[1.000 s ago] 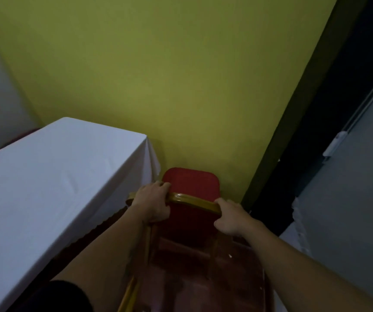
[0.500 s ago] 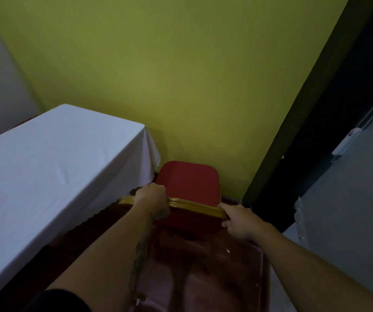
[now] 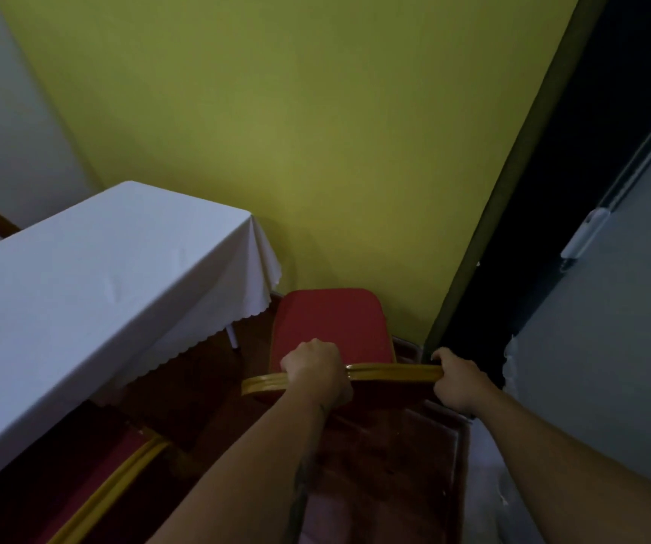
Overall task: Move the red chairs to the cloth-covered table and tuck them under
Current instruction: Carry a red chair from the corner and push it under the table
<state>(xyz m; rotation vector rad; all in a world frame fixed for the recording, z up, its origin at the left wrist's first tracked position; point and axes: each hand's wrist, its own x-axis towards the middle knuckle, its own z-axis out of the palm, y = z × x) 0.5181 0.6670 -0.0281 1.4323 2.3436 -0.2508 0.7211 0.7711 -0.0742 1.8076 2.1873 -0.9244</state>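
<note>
below, both the left hand [image 3: 318, 373] and right hand [image 3: 458, 378] grip the red chair [image 3: 330, 327] beside the cloth-covered table [image 3: 92, 276], near the yellow wall [image 3: 296, 131].

We have a single head-worn wide-angle view, looking forward and steeply down from standing height. It faces the yellow-green painted wall [image 3: 316, 131], with the white cloth-covered counter [image 3: 80, 300] close at lower left and both forearms reaching in from the bottom edge.
</note>
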